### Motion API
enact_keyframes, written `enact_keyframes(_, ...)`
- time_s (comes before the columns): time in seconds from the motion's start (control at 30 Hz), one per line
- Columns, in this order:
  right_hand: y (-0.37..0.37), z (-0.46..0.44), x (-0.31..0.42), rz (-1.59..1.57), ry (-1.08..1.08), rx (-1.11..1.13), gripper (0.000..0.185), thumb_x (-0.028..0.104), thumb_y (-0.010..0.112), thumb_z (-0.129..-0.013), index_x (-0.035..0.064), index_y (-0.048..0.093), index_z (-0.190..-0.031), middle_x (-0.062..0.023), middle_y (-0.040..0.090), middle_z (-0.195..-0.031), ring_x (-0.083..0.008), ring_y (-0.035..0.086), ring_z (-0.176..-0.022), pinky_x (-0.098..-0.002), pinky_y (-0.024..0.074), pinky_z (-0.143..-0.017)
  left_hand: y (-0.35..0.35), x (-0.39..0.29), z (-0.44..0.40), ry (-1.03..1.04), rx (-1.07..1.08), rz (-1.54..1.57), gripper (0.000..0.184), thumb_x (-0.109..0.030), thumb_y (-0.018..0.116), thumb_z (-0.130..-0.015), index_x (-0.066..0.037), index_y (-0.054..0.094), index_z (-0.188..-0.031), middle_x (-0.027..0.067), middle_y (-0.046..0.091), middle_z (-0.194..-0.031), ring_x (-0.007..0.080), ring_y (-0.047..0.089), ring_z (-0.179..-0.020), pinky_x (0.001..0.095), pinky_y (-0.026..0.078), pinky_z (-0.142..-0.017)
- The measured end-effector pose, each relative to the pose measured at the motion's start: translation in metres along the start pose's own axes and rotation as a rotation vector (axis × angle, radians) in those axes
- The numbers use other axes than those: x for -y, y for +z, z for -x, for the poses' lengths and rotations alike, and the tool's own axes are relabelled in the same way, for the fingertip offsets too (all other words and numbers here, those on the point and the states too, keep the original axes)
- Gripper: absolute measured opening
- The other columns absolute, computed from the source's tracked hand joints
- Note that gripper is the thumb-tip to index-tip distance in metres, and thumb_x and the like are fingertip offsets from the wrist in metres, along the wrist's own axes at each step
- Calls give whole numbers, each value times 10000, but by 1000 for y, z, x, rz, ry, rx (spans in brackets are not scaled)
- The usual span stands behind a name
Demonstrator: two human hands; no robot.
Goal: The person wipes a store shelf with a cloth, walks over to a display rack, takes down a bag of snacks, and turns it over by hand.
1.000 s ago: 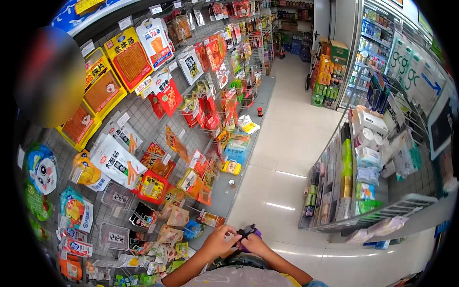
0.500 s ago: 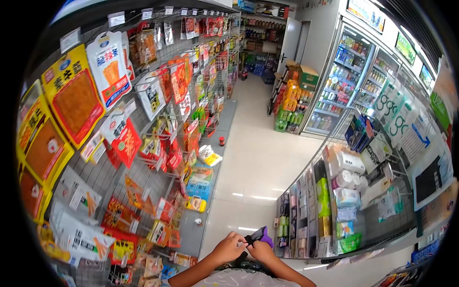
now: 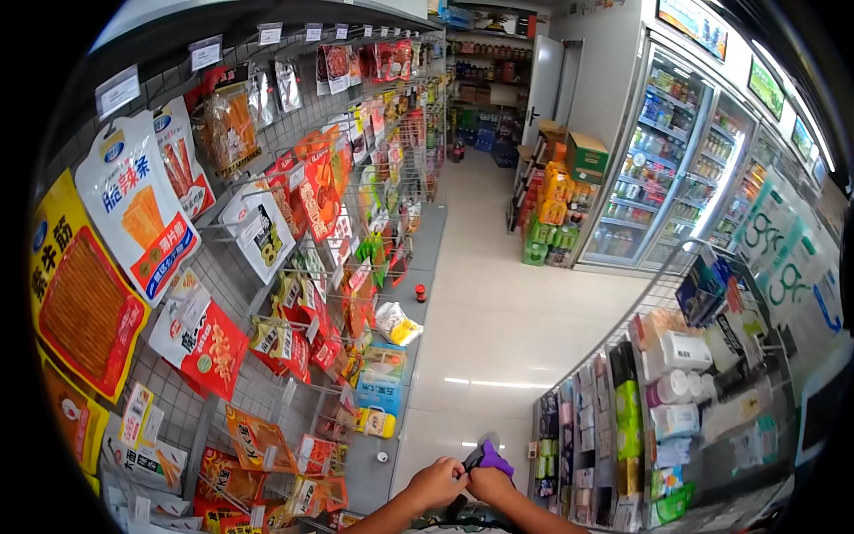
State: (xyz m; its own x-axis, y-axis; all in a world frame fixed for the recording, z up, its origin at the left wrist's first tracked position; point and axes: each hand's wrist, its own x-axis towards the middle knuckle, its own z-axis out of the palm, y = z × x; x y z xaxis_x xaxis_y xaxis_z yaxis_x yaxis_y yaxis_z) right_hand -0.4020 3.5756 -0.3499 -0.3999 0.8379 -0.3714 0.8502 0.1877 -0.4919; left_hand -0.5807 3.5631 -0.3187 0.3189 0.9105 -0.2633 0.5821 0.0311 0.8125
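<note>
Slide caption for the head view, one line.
Shop aisle, head view: right hand grips a purple-and-dark item, left hand close by, with hanging snack packets alongside.

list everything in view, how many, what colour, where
wire rack: 1, grey, left
snack packets: many, mixed colours, hanging on the rack
price tags: several, white, rack top
ledge: 1, grey, along the rack's foot
jar: 1, red and dark, on the ledge
bag: 1, white and yellow, on the ledge
floor: 1, pale, centre
door: 1, white, back
drink packs: several, orange and green, back centre
box: 1, green, by the drink packs
glass cooler doors: at least 2, clear, back right
packaged goods: many, mixed, right
purple item: 1, purple and grey, at the hands
left hand: 1, bare, bottom centre
right hand: 1, bare, beside it
</note>
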Motion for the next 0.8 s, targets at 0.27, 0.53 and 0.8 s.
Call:
enact_keyframes(0.27,-28,-128,-34,-7,-201,275,341,309,539,-883,44,735,-970,-233,709,-944,-389,703,-888,-495,552,-771,-32,12,-90,-230,-41,-90,347,-339,722,-804,-4,667,-878,143,693,-812,268,679,-751,357,535,-690)
enact_keyframes(0.53,-78,-239,-100,17,-200,324,514,464,450,-926,35,728,-977,-235,712,-986,-384,691,-941,-461,536,-800,-33,-12,-216,-215,-215,131,263,-271,707,-840,-15,679,-896,82,676,-771,177,651,-715,313,516,-677)
enact_keyframes(0.8,-120,-325,-158,-585,-67,233,750,619,248,-1018,14,682,-933,-241,685,-887,-392,662,-899,-439,498,-813,-51,-84,-306,-167,-380,-227,327,-319,652,-888,-41,616,-1056,123,643,-878,297,659,-844,396,528,-703)
